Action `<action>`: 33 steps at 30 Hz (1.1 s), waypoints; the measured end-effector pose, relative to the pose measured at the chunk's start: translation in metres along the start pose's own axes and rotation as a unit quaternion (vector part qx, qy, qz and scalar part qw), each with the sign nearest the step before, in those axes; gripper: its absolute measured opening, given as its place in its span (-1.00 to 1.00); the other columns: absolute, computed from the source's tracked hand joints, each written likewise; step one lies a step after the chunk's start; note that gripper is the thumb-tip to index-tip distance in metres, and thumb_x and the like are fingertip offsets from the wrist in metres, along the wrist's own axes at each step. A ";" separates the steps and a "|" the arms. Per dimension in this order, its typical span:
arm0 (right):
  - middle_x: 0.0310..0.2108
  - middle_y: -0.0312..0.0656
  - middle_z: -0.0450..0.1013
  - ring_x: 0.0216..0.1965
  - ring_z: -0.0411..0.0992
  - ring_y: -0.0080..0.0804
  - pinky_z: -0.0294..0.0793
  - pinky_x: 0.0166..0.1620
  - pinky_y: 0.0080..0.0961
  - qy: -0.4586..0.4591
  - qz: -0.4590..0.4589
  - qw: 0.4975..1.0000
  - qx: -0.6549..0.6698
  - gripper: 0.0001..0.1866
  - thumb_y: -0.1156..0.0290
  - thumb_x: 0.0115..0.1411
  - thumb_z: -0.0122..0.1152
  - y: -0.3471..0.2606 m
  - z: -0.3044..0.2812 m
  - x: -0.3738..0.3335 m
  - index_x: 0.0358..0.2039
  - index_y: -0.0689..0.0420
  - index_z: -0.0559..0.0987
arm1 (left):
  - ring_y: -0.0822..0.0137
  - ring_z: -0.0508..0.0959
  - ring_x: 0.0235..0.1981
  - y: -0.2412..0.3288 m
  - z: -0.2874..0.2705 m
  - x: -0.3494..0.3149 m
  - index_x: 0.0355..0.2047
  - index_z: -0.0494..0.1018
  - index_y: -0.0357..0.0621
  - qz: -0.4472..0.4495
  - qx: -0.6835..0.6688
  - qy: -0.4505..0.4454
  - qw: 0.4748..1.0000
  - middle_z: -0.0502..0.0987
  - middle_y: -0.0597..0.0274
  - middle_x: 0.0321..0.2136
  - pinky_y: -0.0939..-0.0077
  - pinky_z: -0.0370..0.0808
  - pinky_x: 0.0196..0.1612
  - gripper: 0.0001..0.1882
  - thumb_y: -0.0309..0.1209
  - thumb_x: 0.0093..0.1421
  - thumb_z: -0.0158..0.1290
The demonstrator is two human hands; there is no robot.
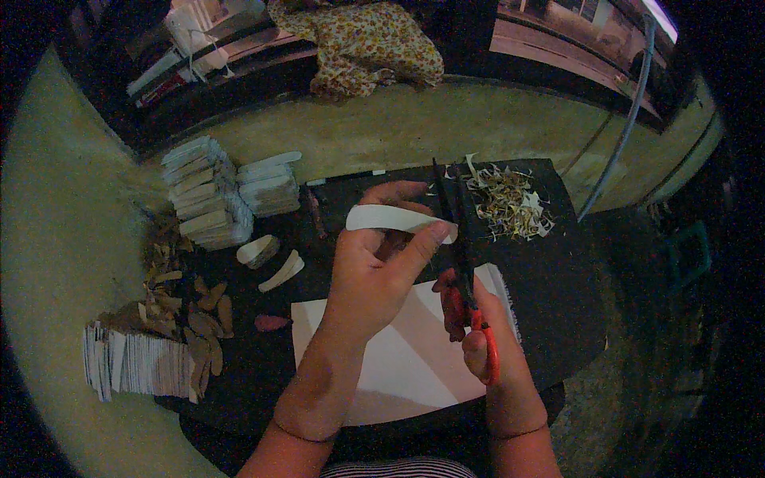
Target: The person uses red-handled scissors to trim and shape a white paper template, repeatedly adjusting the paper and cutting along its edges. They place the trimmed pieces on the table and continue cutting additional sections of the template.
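Note:
My left hand (370,279) pinches a long, white, round-ended strip (386,217) between thumb and fingers, above the table. The strip looks like stiff card or a thin insole-shaped piece. Held in my right hand (504,338) is a pair of scissors (464,275) with red handles and dark blades. Its blades stand apart, pointing away from me, beside the strip's right end. I cannot tell whether they touch it. Under both hands lies a white sheet (398,378). Beyond the blades, to the right, is a pile of thin trimmings (510,203).
At the far left rise stacks of white pieces (209,191). Several loose pieces (258,251) lie nearer, with brown curved pieces (209,334) beside a row of white ones (147,362). A small pinkish object (272,323) rests on the dark table (550,319). A floral cloth (374,48) hangs at the wall.

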State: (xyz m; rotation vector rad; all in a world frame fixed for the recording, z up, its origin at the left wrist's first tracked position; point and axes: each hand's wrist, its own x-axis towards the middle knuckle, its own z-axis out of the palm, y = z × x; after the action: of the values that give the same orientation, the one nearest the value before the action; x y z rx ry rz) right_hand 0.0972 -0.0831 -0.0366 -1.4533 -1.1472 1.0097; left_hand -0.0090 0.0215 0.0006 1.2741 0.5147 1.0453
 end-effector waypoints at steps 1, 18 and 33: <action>-0.58 -0.48 0.13 -0.61 0.03 -0.76 -0.01 -0.61 -0.77 0.003 -0.005 1.000 -0.001 0.06 -0.57 -0.49 -0.22 0.001 -0.001 0.000 -0.21 0.17 0.28 | 0.47 0.45 -0.35 0.002 0.000 0.000 -0.18 0.23 -0.29 -0.003 0.024 -0.006 1.000 0.42 0.22 -0.40 0.70 0.37 -0.29 -0.64 -0.50 0.01 0.05; -0.65 -0.50 0.09 -0.66 0.02 -0.76 -0.03 -0.64 -0.77 0.014 0.012 1.000 -0.016 0.04 -0.59 -0.55 -0.25 0.000 0.000 0.000 -0.33 0.16 0.31 | 0.45 0.43 -0.33 0.000 -0.001 0.002 -0.14 0.18 -0.27 0.008 0.013 0.012 1.000 0.42 0.20 -0.39 0.64 0.34 -0.23 -0.61 -0.55 0.02 0.02; -0.57 -0.43 0.14 -0.60 0.07 -0.72 0.04 -0.62 -0.74 -0.012 0.005 1.000 -0.007 0.10 -0.59 -0.50 -0.25 0.001 -0.001 -0.001 -0.20 0.20 0.28 | 0.45 0.42 -0.30 0.004 -0.002 0.002 -0.12 0.17 -0.27 0.005 0.004 -0.008 1.000 0.42 0.19 -0.36 0.63 0.33 -0.22 -0.59 -0.56 0.01 0.02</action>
State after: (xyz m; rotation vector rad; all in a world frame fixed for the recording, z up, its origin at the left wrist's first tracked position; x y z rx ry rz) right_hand 0.0980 -0.0848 -0.0372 -1.4635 -1.1675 1.0298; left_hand -0.0110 0.0240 0.0047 1.2924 0.5015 1.0413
